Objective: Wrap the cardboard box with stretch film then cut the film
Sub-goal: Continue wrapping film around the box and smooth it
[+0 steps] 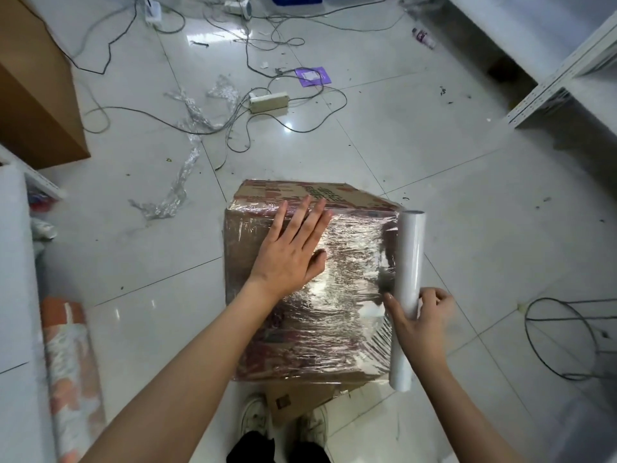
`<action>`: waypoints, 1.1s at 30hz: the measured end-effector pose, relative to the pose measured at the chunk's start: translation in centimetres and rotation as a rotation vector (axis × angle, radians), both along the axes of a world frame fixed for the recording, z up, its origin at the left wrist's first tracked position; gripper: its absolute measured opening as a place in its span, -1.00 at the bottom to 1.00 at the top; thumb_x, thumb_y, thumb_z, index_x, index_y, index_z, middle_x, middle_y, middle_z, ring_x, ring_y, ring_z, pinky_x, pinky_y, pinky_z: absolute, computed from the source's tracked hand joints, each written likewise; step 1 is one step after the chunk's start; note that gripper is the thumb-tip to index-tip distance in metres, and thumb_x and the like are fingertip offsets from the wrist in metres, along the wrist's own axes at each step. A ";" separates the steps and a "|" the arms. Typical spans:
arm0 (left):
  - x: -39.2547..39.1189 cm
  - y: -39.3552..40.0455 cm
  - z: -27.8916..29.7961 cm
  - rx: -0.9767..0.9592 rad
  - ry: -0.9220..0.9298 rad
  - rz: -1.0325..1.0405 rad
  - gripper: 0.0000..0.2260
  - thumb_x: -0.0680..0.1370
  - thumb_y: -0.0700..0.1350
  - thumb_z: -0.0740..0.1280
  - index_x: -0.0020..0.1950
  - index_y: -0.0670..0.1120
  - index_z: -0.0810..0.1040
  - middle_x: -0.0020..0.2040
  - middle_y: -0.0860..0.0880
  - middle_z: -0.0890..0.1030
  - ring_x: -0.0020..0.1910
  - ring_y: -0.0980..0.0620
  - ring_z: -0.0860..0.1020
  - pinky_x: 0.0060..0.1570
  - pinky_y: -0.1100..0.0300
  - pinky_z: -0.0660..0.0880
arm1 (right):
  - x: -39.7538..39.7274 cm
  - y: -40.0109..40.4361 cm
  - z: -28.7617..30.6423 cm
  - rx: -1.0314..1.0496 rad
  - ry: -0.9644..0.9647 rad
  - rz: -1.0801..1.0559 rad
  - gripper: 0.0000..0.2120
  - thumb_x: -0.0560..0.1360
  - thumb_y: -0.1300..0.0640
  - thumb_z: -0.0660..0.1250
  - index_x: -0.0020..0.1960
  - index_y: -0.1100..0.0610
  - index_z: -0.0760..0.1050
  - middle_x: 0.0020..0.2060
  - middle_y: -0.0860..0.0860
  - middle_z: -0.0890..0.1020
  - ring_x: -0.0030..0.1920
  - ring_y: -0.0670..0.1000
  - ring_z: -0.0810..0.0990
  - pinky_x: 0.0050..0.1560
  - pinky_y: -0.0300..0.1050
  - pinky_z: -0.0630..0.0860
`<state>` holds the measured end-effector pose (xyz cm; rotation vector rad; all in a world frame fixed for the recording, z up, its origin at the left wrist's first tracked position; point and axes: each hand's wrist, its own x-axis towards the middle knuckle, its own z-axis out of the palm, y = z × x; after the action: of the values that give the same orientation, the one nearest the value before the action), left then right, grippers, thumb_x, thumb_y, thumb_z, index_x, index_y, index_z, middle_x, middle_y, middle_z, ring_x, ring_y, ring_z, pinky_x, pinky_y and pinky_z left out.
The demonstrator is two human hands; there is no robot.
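Observation:
A cardboard box (337,332) stands on the tiled floor in front of my feet, its top and sides covered in shiny, wrinkled stretch film. My left hand (293,252) lies flat on the top of the box with the fingers straight and spread. Along the box's right edge is the white roll of stretch film (409,259), and a sheet of film runs from it onto the box. My right hand (420,325) grips the roll around its lower half.
Scraps of crumpled film (180,185) lie on the floor to the far left. Cables and a power strip (268,102) sprawl beyond the box. A large brown carton (33,95) stands at far left, metal shelving (567,78) at far right, a wire frame (564,339) at right.

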<state>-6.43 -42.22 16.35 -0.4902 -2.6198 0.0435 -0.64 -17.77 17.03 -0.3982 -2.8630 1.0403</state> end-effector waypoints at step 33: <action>2.6 9.8 -2.7 0.030 -0.020 0.008 -0.47 0.64 0.06 -0.03 0.53 -0.20 0.06 0.54 -0.12 0.09 0.52 -0.08 -0.02 0.49 -0.06 -0.09 | -2.8 3.1 0.3 -0.059 -0.334 0.252 -0.54 0.37 -0.14 0.44 0.05 0.12 0.36 -0.04 0.08 0.45 -0.13 0.03 0.51 -0.19 -0.12 0.40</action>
<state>-3.84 -32.42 13.65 -0.4723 -2.6382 0.0011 -3.41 -14.69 17.31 -0.2370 -3.2536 1.2021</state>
